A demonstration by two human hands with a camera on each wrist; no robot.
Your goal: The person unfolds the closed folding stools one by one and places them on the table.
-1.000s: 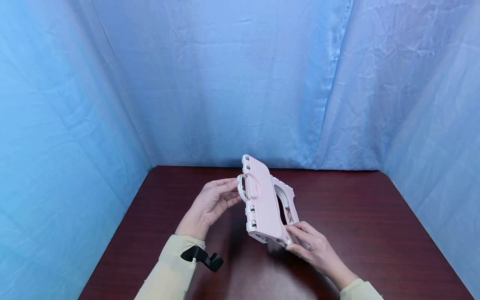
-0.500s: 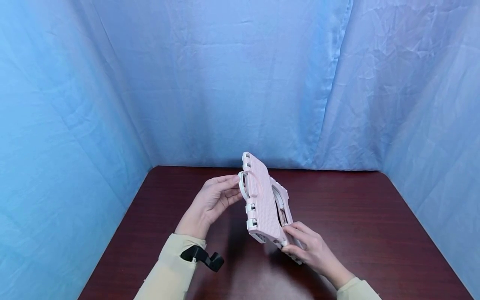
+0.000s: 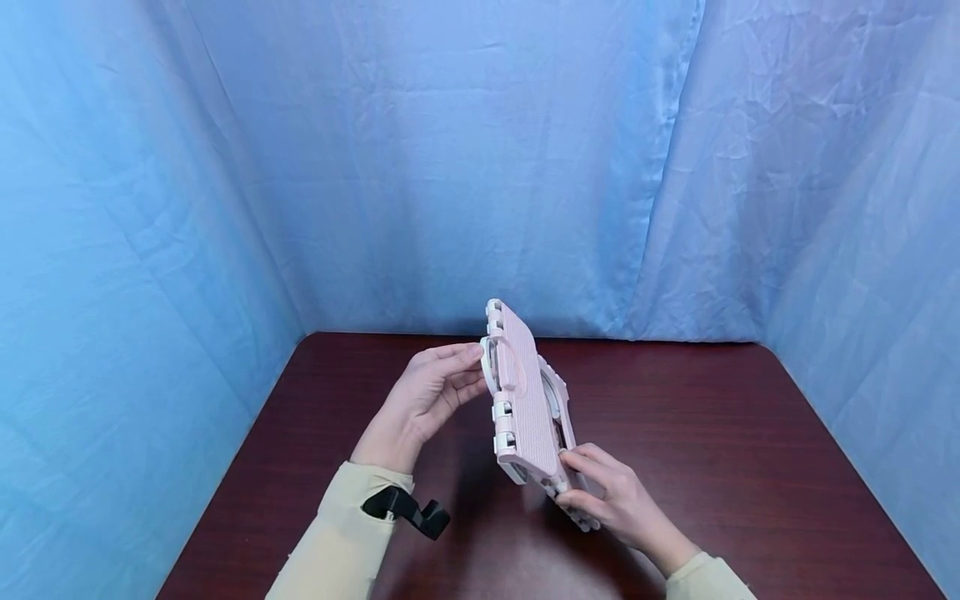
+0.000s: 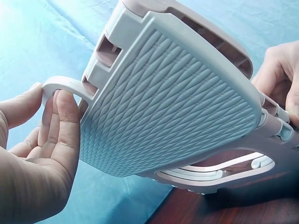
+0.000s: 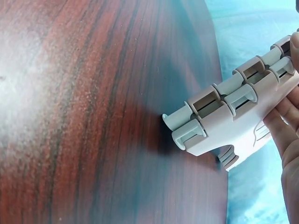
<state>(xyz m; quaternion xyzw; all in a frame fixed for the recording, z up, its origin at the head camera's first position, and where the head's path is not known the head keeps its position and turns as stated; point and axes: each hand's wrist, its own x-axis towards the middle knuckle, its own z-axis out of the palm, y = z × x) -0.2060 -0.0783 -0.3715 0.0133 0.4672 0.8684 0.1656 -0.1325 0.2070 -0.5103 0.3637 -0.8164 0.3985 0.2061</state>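
A pale-pink and white plastic folding stool, partly folded, is held between both hands over the near-middle part of the dark red-brown wood-grain tabletop. Whether its lowest edge touches the wood, cannot tell.

Lie of the stool: tilted, long axis running far to near, the near end veering slightly right. Hinged edge on the left; a white curved plastic handle sticks out leftward from it. The pink leg frame slants away on the right, lower end towards the near side.

Appearance: a broad rounded-corner textured panel, woven-look ridges over its face, smooth rim around. White hinge barrels alternate with pink ones. Rounded opening in the leg frame, pale curved bars within.

Left hand: grip closed on the handle, thumb and fingers pinching the loop. Right hand: grip closed on the stool's near right corner, thumb on the near side, fingers opposite.

Cream sleeves on both arms; light-blue cloth curtain hangs beyond the far edge.
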